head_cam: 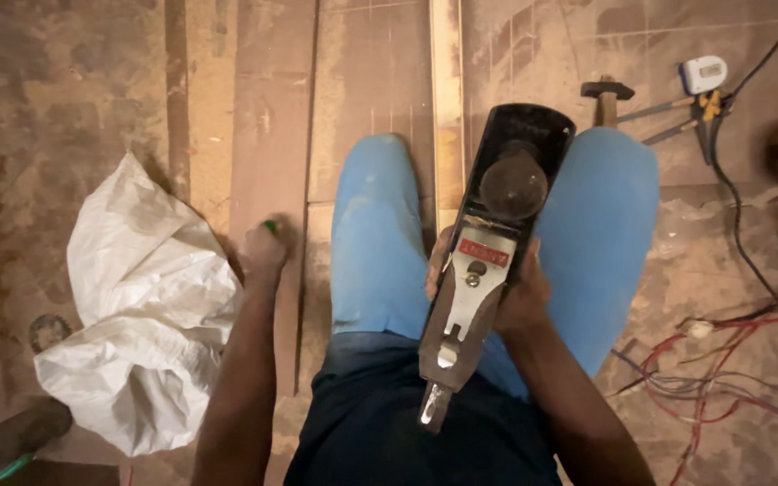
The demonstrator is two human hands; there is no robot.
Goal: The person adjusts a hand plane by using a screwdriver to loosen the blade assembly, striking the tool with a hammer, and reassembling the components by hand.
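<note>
I look down at my knees in blue trousers. My right hand (517, 292) grips a black hand plane (488, 243) from below and holds it over my lap, its round front knob pointing away from me. A narrow wooden strip (447, 99) runs between my knees across the dusty boards. My left hand (263, 250) is down at the floor to the left, fingers closed around a small green object (269, 226) that I cannot identify, just beside a crumpled white sack (141, 306).
A hammer (607, 94) lies beyond my right knee. Pliers and a white tape measure (703, 74) sit at the upper right. Red and black wires (722, 360) trail along the right side. Flat wooden boards (263, 135) cover the floor ahead.
</note>
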